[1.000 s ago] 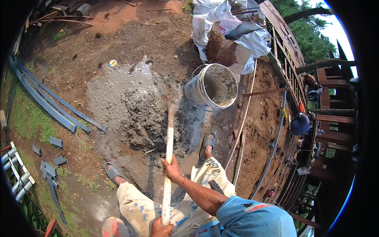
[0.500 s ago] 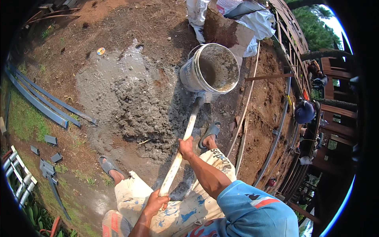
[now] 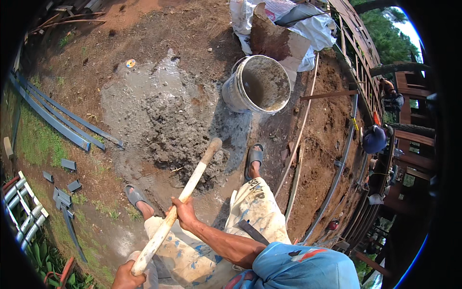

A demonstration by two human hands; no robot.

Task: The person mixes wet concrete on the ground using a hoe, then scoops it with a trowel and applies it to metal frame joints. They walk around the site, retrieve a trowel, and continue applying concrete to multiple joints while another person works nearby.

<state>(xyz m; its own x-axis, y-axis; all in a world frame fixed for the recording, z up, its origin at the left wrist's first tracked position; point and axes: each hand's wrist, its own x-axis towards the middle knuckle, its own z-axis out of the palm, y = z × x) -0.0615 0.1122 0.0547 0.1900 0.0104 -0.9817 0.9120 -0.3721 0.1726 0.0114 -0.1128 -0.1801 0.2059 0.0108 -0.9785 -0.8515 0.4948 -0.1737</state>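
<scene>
Both hands hold the pale wooden handle of a hoe, slanting up and rightward from the lower left. My right hand wraps round its middle. Near the butt end, my left hand grips it, partly cut off by the lower edge. The hoe's head is at the right side of a lumpy grey mortar heap; its blade is mostly hidden, smeared with mix. Beyond the head stands a mortar-stained bucket, tilted toward me, with some greyish stuff inside.
My sandalled feet stand either side of the handle. Blue-grey metal channels and short offcuts lie left. White sacks are behind the bucket. Long boards edge a dirt trench on the right, where other people are.
The hoe's head has come away from the bucket's base, back and left to the mortar heap. Both hands have moved left and nearer with the handle.
</scene>
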